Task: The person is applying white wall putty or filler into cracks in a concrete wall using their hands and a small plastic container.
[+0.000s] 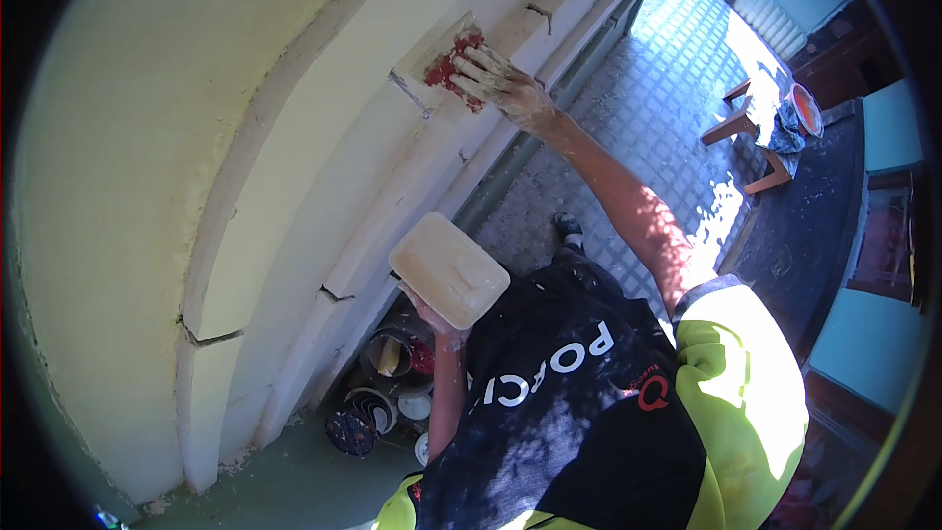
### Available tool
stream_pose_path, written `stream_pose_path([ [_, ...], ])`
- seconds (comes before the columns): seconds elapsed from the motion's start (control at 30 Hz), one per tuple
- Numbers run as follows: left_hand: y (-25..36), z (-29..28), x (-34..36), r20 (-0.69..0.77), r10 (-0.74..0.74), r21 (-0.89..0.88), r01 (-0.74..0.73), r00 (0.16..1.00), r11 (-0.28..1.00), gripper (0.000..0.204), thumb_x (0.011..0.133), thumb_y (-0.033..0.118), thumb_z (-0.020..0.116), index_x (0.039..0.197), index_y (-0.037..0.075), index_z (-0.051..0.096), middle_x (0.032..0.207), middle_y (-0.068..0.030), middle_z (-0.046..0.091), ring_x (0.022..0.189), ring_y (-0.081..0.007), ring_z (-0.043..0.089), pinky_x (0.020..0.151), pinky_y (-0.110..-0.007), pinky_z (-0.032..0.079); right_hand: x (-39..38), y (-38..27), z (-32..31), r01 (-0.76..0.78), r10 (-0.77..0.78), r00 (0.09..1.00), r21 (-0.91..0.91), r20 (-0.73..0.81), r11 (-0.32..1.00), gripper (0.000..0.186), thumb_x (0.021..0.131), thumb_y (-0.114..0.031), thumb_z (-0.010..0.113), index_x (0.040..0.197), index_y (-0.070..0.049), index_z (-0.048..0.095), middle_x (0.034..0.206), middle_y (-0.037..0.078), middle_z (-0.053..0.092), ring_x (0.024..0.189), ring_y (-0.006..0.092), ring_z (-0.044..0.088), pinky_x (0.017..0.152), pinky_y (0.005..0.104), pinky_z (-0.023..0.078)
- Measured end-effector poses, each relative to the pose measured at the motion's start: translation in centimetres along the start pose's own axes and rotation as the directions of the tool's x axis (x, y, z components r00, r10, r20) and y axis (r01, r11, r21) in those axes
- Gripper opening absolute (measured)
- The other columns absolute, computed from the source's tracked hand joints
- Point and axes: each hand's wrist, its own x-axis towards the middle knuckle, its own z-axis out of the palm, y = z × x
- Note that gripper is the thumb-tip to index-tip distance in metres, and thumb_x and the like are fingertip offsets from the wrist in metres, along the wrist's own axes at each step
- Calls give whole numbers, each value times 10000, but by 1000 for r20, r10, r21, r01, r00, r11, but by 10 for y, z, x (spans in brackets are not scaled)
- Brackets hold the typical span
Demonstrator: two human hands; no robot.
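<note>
My right hand, coated with white paste, reaches up to the pale moulded wall. Its fingers are stretched out against a ragged red patch there, and whether anything lies under the fingertips is hidden. Beside the patch runs a dark crack in the moulding. Lower down, my left hand grips a cream rectangular tub from beneath, with most of that hand hidden by it. Smooth pale filler covers the tub's inside.
Below my left forearm stand a bucket with tools, a paint-stained can and a white lid. More cracks cut the moulding. On the patterned floor at right, a wooden stool carries an orange-red bowl and blue cloth.
</note>
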Motion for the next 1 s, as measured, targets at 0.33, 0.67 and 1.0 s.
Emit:
stream_pose_path([
  [0.33,-12,4,2,-43,9,18,-8,999,1000,881,918,751,299,1536,125,254,1470,-209,424,1314,-395,468,1086,-555,396,24,-26,7,-624,719,656,370,-231,688,549,784,101,572,1313,-47,580,1256,195,628,1160,349,616,1016,367,502],
  [0.67,-20,-3,-1,-64,6,-82,-11,998,997,840,933,741,256,1532,153,268,1503,-130,409,1322,-360,475,1077,-552,417,23,-78,-7,-647,774,583,435,-247,626,420,955,-4,555,1371,-61,559,1200,179,676,807,51,633,688,238,527],
  [1.0,-30,1,-8,-133,81,-128,-98,988,987,929,896,767,326,1536,99,240,1480,-224,404,1295,-432,474,1079,-585,387,19,-114,5,-535,671,732,510,-119,674,453,926,23,589,1371,-55,558,1076,231,684,686,68,599,613,263,510],
])
